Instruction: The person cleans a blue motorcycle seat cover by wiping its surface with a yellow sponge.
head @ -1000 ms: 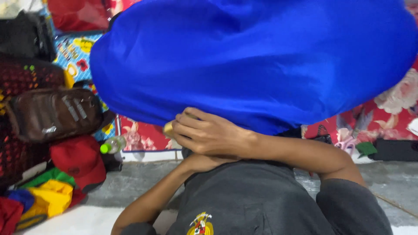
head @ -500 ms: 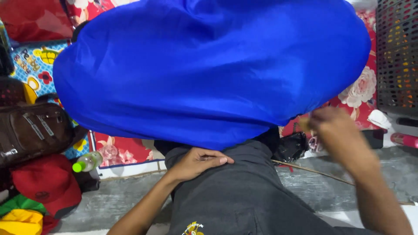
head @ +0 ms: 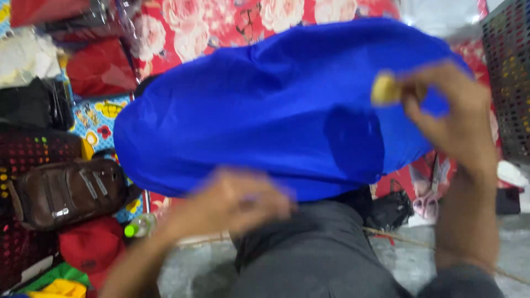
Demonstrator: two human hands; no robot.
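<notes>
A large bright blue cloth [head: 265,110] drapes over my lap and fills the middle of the view. My right hand [head: 447,116] is raised over its right part and pinches a small round pale yellow piece [head: 385,88] between thumb and fingers. My left hand [head: 237,204], blurred by motion, rests at the cloth's lower edge just above my grey trousers [head: 309,259]; whether it grips the hem is unclear.
A brown leather bag [head: 66,190] lies at the left, with a red cap [head: 91,245], a small clear bottle with a green cap [head: 138,226] and folded coloured cloths below it. Pink-handled scissors [head: 425,201] lie on the floral mat at the right. A dark mesh basket [head: 508,72] stands far right.
My right hand has risen from beside the cloth's right edge to over the cloth, showing the yellow piece. My left hand has lifted from my lap to the cloth's lower edge.
</notes>
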